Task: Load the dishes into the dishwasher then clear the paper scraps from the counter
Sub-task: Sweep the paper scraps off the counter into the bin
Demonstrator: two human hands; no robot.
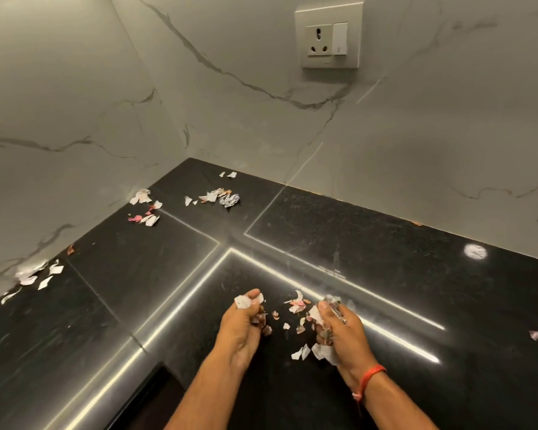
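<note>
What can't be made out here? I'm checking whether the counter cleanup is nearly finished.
- Dishwasher and dishes: outside the head view.
- How much paper the left hand and right hand hold: curled fingers cover it.
- Print on the paper scraps: too small.
- Counter at left and right: cut off by the frame edges.

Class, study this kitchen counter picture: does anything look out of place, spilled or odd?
Yes. Torn paper scraps litter the black counter: one cluster in the far corner, one by the left wall, a stray piece at right. The left hand and right hand each grip gathered scraps.
</note>
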